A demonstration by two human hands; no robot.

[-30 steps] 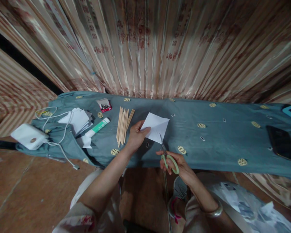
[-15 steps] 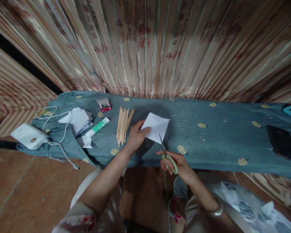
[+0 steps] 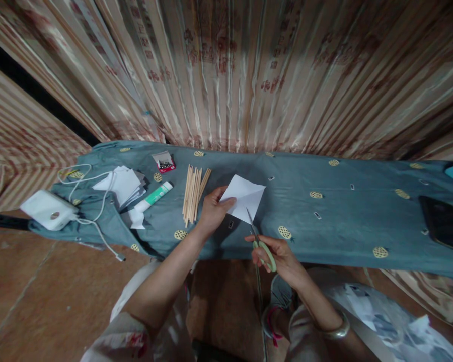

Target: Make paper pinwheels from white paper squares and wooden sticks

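Observation:
A square of white paper is pinched at its left corner by my left hand, thumb on top. Faint crease lines cross the sheet, which is held above the cloth. My right hand grips the light-green handles of a pair of scissors. The blades point up and away, over the paper's near corner, and look nearly closed. To the left of my left hand lies a bundle of thin wooden sticks.
On the blue-green cloth at left lie a glue stick, a small open box of metal pieces, a stack of white paper and a white power bank with a cable. A black phone lies at right. A curtain hangs behind.
The scissor blades have come closer together at the paper's near corner. The view has shifted slightly; both hands otherwise stay nearly in place.

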